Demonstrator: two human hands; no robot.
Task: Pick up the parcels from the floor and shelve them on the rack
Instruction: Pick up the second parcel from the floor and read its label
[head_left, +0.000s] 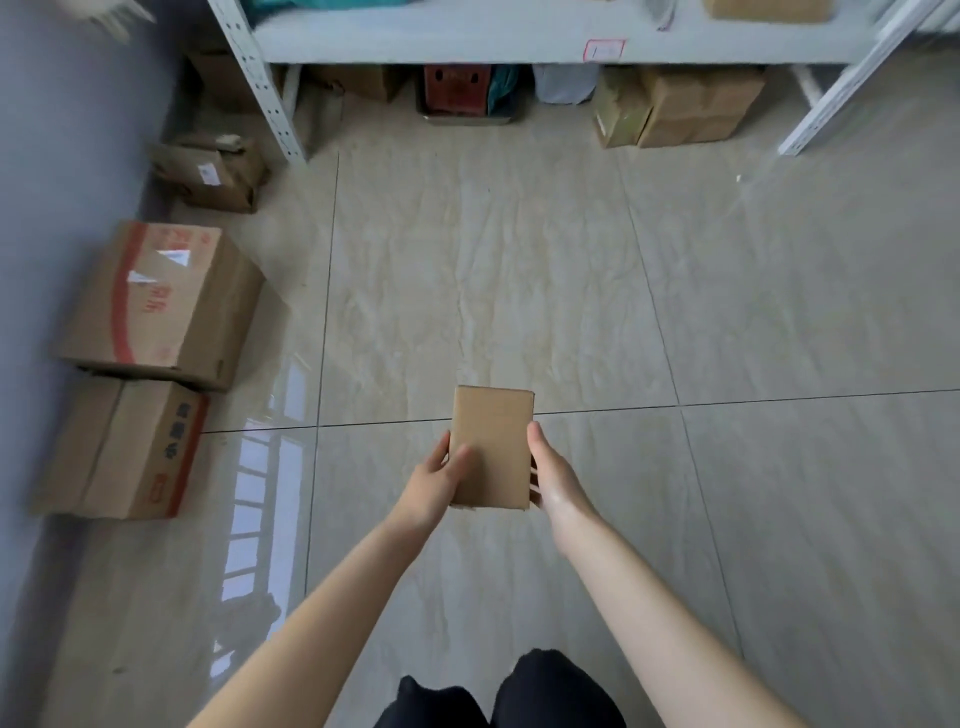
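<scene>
A small plain cardboard parcel (492, 441) is held in front of me above the tiled floor. My left hand (435, 480) grips its near left edge, thumb on top. My right hand (551, 475) holds its right side, with the fingers hidden underneath. The white metal rack (519, 41) stands ahead at the top of the view, with its low shelf carrying a box (769, 8) at the far right. Two large cardboard boxes (161, 306) (122, 449) lie on the floor along the left wall.
Several boxes and bags sit under the rack, among them a red crate (456, 88) and brown cartons (685, 106). A crumpled box (213, 171) lies by the rack's left post (265, 88). The grey wall (57, 208) runs along the left. My dark trouser legs (519, 696) show at the bottom.
</scene>
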